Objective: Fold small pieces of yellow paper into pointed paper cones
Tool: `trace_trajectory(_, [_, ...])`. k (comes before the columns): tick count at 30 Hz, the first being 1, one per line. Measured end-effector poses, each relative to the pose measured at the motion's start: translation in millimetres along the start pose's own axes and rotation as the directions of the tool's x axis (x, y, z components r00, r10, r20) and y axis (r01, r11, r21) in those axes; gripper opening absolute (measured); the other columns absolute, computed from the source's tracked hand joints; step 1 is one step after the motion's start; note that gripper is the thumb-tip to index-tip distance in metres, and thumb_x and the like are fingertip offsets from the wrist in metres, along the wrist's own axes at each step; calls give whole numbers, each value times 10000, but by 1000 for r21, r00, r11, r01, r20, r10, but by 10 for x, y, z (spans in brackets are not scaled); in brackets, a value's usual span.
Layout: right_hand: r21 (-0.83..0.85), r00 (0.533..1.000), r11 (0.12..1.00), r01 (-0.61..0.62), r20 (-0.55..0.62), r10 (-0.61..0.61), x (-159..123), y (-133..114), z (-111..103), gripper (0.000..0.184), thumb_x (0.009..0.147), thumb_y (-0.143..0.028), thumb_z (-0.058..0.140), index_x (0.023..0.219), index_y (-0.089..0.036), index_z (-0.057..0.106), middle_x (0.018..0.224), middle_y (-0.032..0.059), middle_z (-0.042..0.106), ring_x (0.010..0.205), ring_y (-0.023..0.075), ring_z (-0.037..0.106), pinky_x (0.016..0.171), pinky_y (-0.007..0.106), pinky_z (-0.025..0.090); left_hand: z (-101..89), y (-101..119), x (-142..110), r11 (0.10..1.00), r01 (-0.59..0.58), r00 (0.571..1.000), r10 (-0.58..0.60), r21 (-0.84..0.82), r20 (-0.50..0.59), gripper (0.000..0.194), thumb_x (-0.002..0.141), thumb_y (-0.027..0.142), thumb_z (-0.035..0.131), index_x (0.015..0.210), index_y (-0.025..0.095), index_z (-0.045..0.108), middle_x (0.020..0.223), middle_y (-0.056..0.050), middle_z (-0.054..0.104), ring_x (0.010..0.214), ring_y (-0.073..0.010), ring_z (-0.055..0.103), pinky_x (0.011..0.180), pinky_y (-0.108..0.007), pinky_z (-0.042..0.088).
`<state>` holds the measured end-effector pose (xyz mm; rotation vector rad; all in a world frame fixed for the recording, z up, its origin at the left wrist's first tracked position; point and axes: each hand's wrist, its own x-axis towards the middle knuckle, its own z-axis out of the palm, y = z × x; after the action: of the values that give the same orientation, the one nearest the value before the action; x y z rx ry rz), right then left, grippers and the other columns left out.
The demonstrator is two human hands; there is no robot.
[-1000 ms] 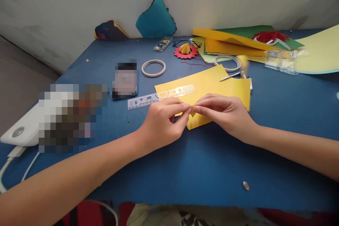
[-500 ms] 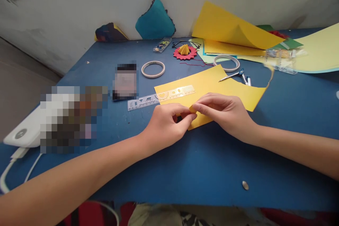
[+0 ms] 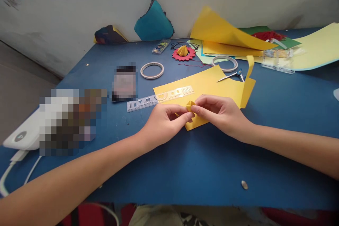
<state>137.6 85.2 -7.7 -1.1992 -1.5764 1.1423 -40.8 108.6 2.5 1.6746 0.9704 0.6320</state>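
Head view: both forearms reach in over the blue table, and the two hands meet above the near part of the yellow sheet, which serves as landmark here. The left arm rises on a slant from the near left of the sheet; the right arm comes from its right, almost level and only slightly tilted up toward it.

The left hand is turned with its back up and outward, wrist fairly straight, thumb and forefinger nearly closed against the left side of a small folded yellow piece. The right hand mirrors it, wrist slightly bent, its thumb laid along the near side and its forefinger behind, pinching the piece's right side. The remaining fingers of both hands curl loosely, partly hidden. The piece sits between the fingertips, over the sheet's near part; I cannot tell whether it touches the sheet.

A yellow strip stands up by the sheet's right end, behind the right hand; whether it joins the held piece is hidden. A clear ruler overlaps the sheet's left part, a compass lies at its far right edge, and a tape roll lies beyond its left corner.
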Motion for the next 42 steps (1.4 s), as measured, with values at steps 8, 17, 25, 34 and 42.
trace_trajectory(8, [-17,1000,1000,6,-7,-6,-17,-4,-10,279,757,-470,661,784,-193,645,777,14,643,738,141,573,664,248,466,-48,36,21,999,10,999,-8,-50,41,177,780,212,566,669,163,695,660,-6,683,569,-96,554,536,-196,434])
trace_trajectory(17, [-40,999,999,34,2,-34,-4,-17,1,302,768,-486,641,791,-184,645,784,27,640,740,153,577,672,272,471,-5,15,20,999,42,999,-42,14,3,163,762,289,628,731,154,714,687,-26,705,661,-156,640,603,-238,493])
trace_trajectory(25, [-5,996,998,59,63,-59,-13,12,-5,216,790,-392,646,823,-179,650,825,40,640,758,160,589,695,306,506,-20,5,-1,998,-1,999,-3,68,54,230,797,285,596,638,159,704,672,-22,697,688,-154,629,623,-232,467])
trace_trajectory(34, [49,996,999,14,84,-18,-11,-24,-18,218,771,-405,664,792,-188,665,798,30,652,747,156,611,691,288,518,2,-27,-12,995,-47,998,43,90,50,189,789,259,605,663,167,712,687,-22,705,677,-159,644,599,-231,468])
trace_trajectory(42, [49,998,999,4,69,-8,5,-21,-36,175,771,-375,672,757,-200,675,775,9,644,736,133,601,685,246,498,18,-54,-17,967,-155,988,150,203,42,229,808,251,575,628,178,695,637,-6,681,601,-132,616,534,-219,427])
